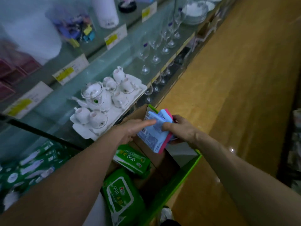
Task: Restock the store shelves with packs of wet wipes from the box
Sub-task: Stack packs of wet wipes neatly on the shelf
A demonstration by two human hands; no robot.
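Note:
My right hand (182,130) grips a stack of wet wipe packs (154,137), light blue on top with a pink one beneath, held above the cardboard box (138,115). My left hand (135,128) reaches to the same stack, its forefinger stretched out and touching the blue pack's top. Two green packs of wipes marked 999 lie in the box below, one (132,160) further off and one (121,193) nearer me. More green packs (32,163) stand on the lower shelf at the left.
The box sits in a green crate (179,178) on the yellow floor (236,95). A white tea set (105,101) on a tray and several stemmed glasses (156,46) stand on the glass shelf just beyond my hands. Price tags line the upper shelf edges.

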